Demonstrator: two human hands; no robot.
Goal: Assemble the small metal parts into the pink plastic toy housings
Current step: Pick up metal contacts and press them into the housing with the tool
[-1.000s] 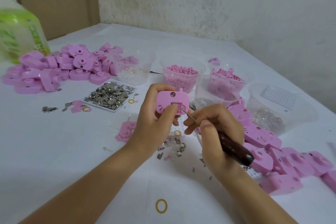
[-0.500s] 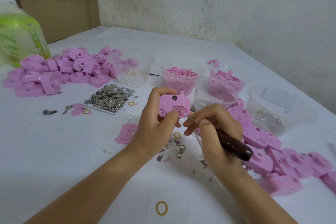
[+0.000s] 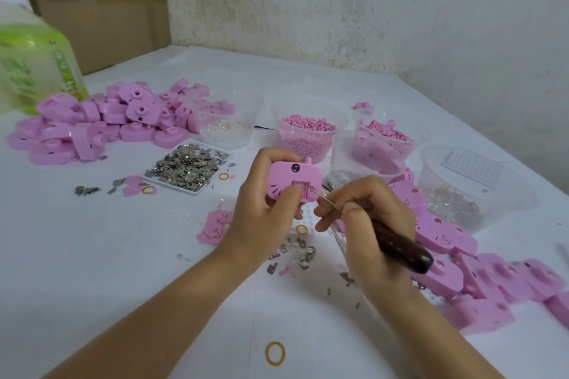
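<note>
My left hand grips a pink plastic housing above the table, its thumb pressing beside the small square opening on its face. My right hand holds a pointed tool with a dark wooden handle; its thin metal tip reaches into that opening. A shallow white tray of small metal parts lies to the left of my hands. Loose metal parts are scattered on the table under my hands.
A pile of pink housings lies at the back left, another row at the right. Clear tubs stand behind: clear bits, pink pellets, pink pieces, and a large tub. A green bottle and yellow rings are also here.
The housing and both hands have shifted slightly down and left together; the tool tip stays at the housing's opening.
</note>
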